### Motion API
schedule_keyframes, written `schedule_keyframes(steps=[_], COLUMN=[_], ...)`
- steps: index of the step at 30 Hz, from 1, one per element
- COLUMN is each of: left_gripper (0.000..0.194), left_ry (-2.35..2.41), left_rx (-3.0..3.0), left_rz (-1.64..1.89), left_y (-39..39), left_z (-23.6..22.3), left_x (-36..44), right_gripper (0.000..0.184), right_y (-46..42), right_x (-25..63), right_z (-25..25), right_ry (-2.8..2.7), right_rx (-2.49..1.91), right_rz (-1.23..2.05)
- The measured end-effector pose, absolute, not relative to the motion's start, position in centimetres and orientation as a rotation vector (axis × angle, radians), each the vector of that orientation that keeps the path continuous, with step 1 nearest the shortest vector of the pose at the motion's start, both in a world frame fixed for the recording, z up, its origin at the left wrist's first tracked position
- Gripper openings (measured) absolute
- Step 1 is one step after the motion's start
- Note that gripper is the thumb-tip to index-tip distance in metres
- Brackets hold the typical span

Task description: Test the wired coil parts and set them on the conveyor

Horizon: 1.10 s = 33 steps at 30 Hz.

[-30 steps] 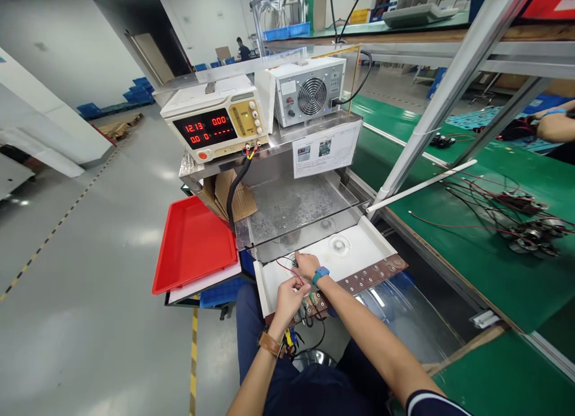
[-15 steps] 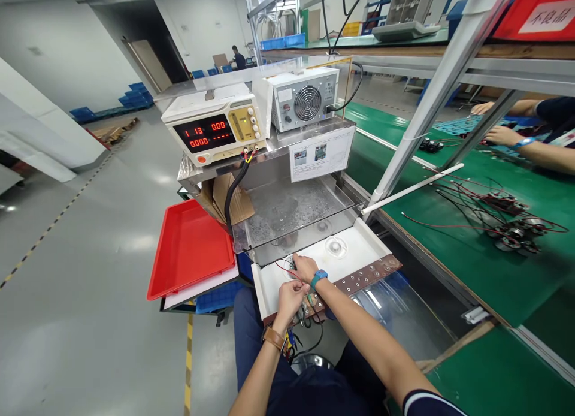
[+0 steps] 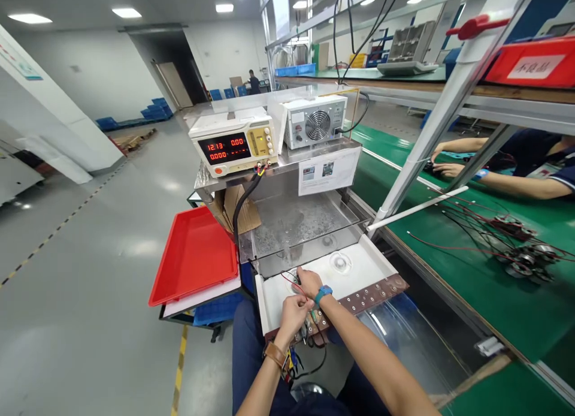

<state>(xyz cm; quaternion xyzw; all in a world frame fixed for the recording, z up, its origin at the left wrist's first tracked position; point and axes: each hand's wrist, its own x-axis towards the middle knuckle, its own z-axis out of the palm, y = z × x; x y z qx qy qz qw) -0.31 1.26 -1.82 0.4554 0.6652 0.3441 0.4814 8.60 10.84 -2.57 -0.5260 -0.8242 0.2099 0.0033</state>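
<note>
My right hand (image 3: 309,282) is over the left part of a shallow white tray (image 3: 366,261). Its fingers are closed on a small dark part (image 3: 294,277) with thin wires, mostly covered by the hand. Just nearer to me, my left hand (image 3: 293,316) pinches a thin red wire (image 3: 302,291) that loops up to that part. Along the tray's front edge runs a brown strip (image 3: 374,294) dotted with metal studs. Clips and a black cable (image 3: 324,353) hang below the hands. A clear round fixture (image 3: 340,262) sits in the tray to the right.
A power supply (image 3: 233,143) with red digits and a grey fan-backed unit (image 3: 318,123) stand on the metal shelf. At left is a red tray (image 3: 195,254). Wired motors (image 3: 530,260) lie on the green bench (image 3: 431,224), where a co-worker's hands (image 3: 444,164) handle dark parts.
The view has tilted up, so everything sits lower in the picture. Both my hands keep nearly the same grip. The co-worker's hands have moved left to dark parts on the bench.
</note>
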Motion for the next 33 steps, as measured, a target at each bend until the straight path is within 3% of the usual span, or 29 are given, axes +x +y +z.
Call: schedule_keyframes(steps=[9, 18, 23, 29, 33], left_gripper=[0.032, 0.046, 0.057, 0.067, 0.062], left_ry=[1.6, 1.645, 1.69, 1.625, 1.695], left_rx=[1.143, 1.133, 1.125, 0.772, 0.816], left_rz=[0.941, 1.004, 1.116, 1.222, 1.142], left_y=[1.1, 1.4, 1.4, 2.9, 3.6], left_z=[-1.8, -1.4, -0.8, -2.7, -4.3], left_x=[-0.1, -0.1, -0.7, -2.2, -2.1], right_gripper=[0.038, 0.034, 0.023, 0.036, 0.042], right_y=[10.7, 10.8, 10.7, 12.3, 11.1], right_x=[8.2, 7.9, 9.1, 25.4, 41.6], right_z=[-2.9, -2.0, 0.1, 5.0, 7.2], right_ry=[-2.574, -2.54, -1.955, -0.824, -0.524], right_rx=[-1.633, -1.591, -1.59, -1.396, -1.677], right_rz=[0.672, 0.615, 0.618, 0.288, 0.038])
